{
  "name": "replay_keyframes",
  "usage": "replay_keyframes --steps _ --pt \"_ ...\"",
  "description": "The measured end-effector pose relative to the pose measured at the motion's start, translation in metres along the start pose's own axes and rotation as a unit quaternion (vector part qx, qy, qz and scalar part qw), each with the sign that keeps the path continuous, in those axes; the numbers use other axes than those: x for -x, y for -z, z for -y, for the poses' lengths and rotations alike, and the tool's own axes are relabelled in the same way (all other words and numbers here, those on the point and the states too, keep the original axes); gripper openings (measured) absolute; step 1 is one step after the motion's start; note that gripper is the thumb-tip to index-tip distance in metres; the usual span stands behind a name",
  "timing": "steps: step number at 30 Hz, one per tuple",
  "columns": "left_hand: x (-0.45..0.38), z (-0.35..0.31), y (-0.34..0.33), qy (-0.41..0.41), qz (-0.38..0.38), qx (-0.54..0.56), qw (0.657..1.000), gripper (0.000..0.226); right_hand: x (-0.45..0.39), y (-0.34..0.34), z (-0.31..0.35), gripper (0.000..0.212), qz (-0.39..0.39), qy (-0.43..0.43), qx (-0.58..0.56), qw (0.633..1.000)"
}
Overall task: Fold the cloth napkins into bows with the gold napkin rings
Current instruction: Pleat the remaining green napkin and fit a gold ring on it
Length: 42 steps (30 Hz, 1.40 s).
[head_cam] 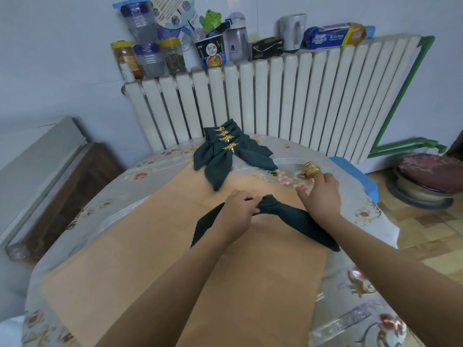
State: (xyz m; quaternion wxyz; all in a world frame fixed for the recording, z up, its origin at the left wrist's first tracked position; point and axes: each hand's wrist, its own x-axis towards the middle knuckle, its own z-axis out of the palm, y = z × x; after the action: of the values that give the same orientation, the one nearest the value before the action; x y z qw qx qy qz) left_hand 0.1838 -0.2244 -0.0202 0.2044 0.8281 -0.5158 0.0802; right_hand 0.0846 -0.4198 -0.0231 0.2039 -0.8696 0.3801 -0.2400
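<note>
A dark green napkin lies on the tan board, gathered at its middle with two tails spreading down left and right. My left hand pinches the gathered middle. My right hand reaches to the right over the tablecloth, its fingers at a stack of gold napkin rings. Whether it grips a ring is hidden by the hand. At the table's far side lies a pile of finished green bows, each with a gold leaf ring.
The table has a floral plastic cover and stands against a white radiator, whose top holds jars, bottles, a cup and a box. A stool with a cushion stands at the right. A grey cabinet is at the left.
</note>
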Motion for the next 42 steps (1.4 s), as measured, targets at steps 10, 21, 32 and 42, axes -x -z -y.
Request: replay_keyframes --steps 10,21,32,42 --pt "-0.038 0.021 -0.034 -0.039 -0.038 -0.056 0.997 0.030 -0.056 -0.024 -0.024 0.061 0.008 -0.097 0.034 0.995" --pt "-0.038 0.028 -0.036 -0.041 -0.030 -0.070 0.996 0.032 -0.049 -0.019 -0.031 0.049 0.007 -0.072 -0.099 0.993" --pt "0.018 0.029 0.023 0.020 -0.071 -0.073 0.995 0.034 0.031 0.035 0.006 0.045 0.079 0.016 -0.224 0.971" --pt "0.086 0.034 0.067 0.115 -0.090 -0.048 0.988 0.034 0.117 0.070 0.021 0.032 0.114 0.048 -0.292 0.949"
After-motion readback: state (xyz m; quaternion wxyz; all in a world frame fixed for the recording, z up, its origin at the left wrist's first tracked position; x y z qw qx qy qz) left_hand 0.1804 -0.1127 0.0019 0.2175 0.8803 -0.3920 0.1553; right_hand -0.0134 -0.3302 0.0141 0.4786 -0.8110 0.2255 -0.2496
